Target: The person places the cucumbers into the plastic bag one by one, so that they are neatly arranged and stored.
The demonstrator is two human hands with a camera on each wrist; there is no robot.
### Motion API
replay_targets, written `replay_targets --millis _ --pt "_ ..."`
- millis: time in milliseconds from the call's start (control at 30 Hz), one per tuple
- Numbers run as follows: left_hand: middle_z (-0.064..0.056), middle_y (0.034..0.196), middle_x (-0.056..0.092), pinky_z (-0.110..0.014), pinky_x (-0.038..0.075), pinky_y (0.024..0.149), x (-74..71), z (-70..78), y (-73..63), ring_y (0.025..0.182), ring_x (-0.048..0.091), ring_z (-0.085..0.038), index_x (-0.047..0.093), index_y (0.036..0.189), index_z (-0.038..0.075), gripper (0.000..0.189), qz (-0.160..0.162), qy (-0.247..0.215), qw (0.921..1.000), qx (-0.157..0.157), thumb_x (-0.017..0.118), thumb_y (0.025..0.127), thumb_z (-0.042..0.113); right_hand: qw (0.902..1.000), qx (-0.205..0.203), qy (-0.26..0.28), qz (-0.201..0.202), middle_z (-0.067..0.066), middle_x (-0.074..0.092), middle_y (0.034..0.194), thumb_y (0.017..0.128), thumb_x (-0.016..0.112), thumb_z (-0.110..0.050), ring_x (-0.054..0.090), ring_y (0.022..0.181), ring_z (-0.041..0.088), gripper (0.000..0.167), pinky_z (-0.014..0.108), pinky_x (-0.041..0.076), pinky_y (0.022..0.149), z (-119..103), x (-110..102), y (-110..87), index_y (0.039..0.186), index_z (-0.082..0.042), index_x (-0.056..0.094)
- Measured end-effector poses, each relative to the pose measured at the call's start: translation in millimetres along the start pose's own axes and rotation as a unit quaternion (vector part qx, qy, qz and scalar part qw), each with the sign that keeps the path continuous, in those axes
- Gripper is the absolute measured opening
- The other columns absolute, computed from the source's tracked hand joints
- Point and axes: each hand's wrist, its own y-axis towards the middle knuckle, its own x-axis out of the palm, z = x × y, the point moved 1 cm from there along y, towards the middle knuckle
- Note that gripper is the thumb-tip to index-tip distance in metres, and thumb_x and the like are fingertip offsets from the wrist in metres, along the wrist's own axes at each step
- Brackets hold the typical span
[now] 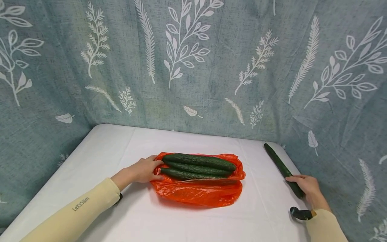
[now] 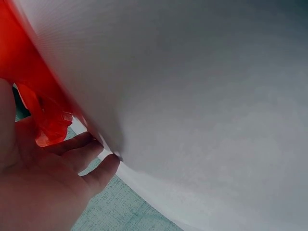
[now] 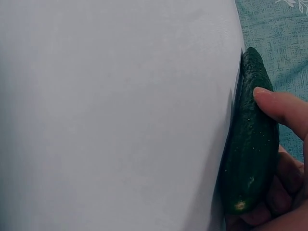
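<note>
A crumpled red plastic bag (image 1: pixel 199 195) lies in the middle of the table, its mouth spread around several dark green cucumbers (image 1: pixel 198 162) lying side by side. At the bag's left end is my left hand (image 1: pixel 147 169), thumb and fingers spread against the plastic. The left wrist view shows its outer fingers (image 2: pixel 101 175) extended with tips at the white cloth, beside the red plastic (image 2: pixel 53 127). Along the table's right side lies a single long cucumber (image 1: pixel 279 163). My right hand (image 1: pixel 308 188) grips its near end, thumb on top and fingers curled round the far side.
A white cloth (image 1: pixel 121 144) covers the table. Grey-green leaf-patterned fabric (image 1: pixel 205 84) hangs behind it and along both sides. Each wrist carries a black camera mount, the right one (image 1: pixel 299 213) close to the tabletop.
</note>
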Motion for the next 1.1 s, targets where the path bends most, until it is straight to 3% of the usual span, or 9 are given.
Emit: replay_targets --millis 733,1100 --pt "-0.031 0.15 0.041 -0.063 0.037 0.108 -1.8 3.4 -2.3 0.131 0.05 -0.048 0.055 0.142 0.004 0.071 -0.01 -0.011 0.9998 -0.012 0.069 0.092 0.051 0.9995 -0.015 0.029 -0.001 0.031 0.009 0.164 0.084 0.079 -0.046 0.014 0.149 0.052 0.096 0.065 0.023 0.116 -2 -8 -10.0 0.154 0.002 0.034" --pt "-0.031 0.15 0.041 -0.063 0.037 0.108 -1.8 1.6 -0.2 0.131 0.051 -0.048 0.055 0.142 0.004 0.071 -0.011 -0.008 0.9998 -0.013 0.069 0.092 0.052 0.9996 -0.017 0.005 -0.024 0.027 0.003 0.166 0.084 0.075 -0.058 0.009 0.15 0.052 0.101 0.068 0.022 0.115 -22 -14 -17.8 0.158 -0.004 0.03"
